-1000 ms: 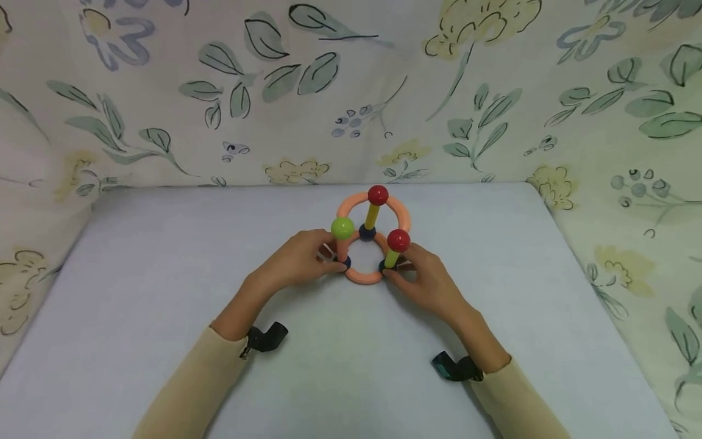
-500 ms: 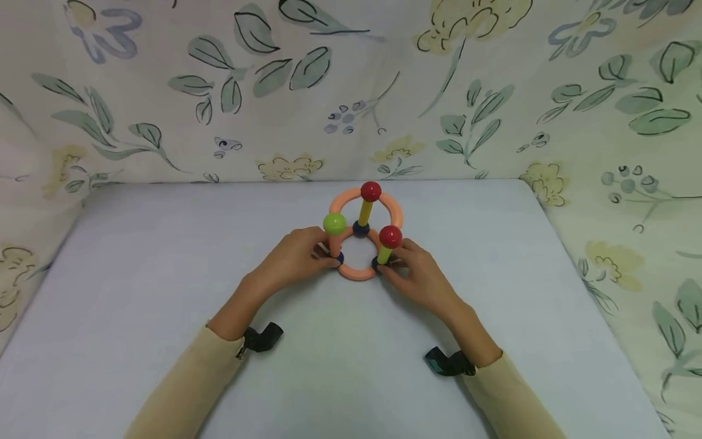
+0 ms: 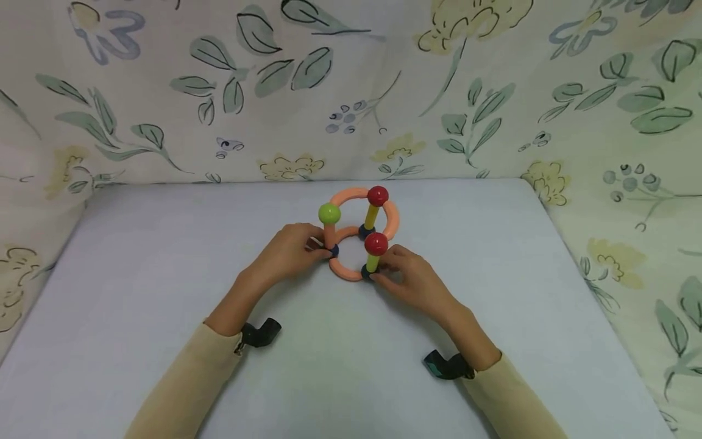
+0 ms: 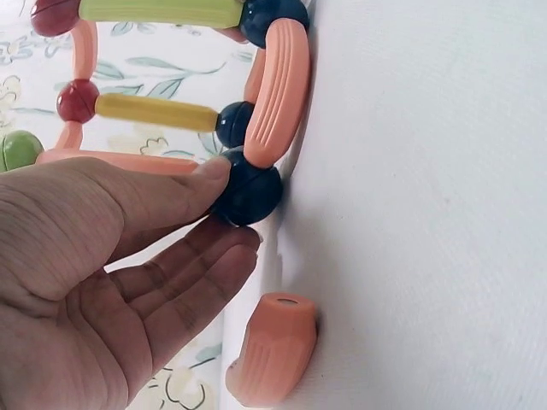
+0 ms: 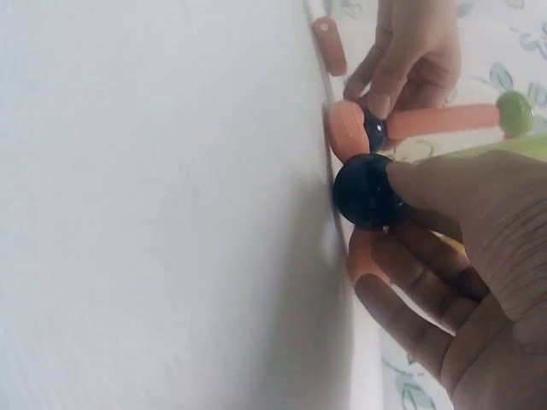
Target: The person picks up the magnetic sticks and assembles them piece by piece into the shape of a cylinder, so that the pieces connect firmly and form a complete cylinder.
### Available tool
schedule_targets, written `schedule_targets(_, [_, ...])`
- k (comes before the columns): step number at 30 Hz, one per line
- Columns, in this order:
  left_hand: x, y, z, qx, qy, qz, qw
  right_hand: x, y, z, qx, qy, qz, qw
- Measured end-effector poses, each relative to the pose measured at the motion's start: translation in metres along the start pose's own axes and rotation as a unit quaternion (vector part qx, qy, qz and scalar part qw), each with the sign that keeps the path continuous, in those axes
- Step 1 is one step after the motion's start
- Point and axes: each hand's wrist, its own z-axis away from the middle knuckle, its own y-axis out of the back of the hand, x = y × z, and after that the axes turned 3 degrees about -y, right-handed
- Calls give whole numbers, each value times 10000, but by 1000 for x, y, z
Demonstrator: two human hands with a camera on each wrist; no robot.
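A toy frame of orange rings point(image 3: 348, 272) stands mid-table, with three upright posts: a green-topped one point(image 3: 329, 214) and two red-topped yellow ones point(image 3: 378, 196) point(image 3: 376, 244). My left hand point(image 3: 323, 247) pinches the dark blue ball point(image 4: 248, 193) at the foot of the green-topped post, thumb above and fingers below. Thumb and fingers of my right hand point(image 3: 375, 274) pinch the dark blue ball point(image 5: 367, 191) under the front red-topped post. Both hands rest low on the table.
A short loose orange piece point(image 4: 273, 359) lies on the pale table point(image 3: 164, 274) beside my left fingers. Floral cloth point(image 3: 219, 91) walls in the back and both sides. Black camera mounts sit on both wrists point(image 3: 260, 334) point(image 3: 444, 366).
The frame has turned: the front red-topped post swung left and toward me, the green-topped post moved left and back. Both hands moved along with it, keeping their hold.
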Motion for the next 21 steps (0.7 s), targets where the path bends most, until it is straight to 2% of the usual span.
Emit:
schedule_targets(5, [-1, 2, 1, 182, 108, -15, 9998, -6, -6, 1, -60, 177, -112, 9998])
schedule_targets(10, [6, 10, 9, 458, 449, -525, 9966, -13, -10, 1, -231, 320, -364, 9986])
schedule_targets(12, [12, 15, 16, 373, 627, -737, 9946, -15, -12, 1, -259, 318, -416, 9983])
schedule_targets(14, [18, 17, 24, 116, 686, -861, 9939, -18, -14, 2, -275, 304, -437, 9982])
schedule_targets(16, [22, 15, 31, -196, 534, -847, 9948, -20, -16, 3, -293, 308, -450, 9981])
schedule_targets(18, [25, 9, 36, -367, 234, -753, 9962, -21, -17, 3, -321, 350, -476, 9977])
schedule_targets(21, [27, -2, 37, -255, -236, -659, 9972, -22, -19, 4, -385, 477, -469, 9970])
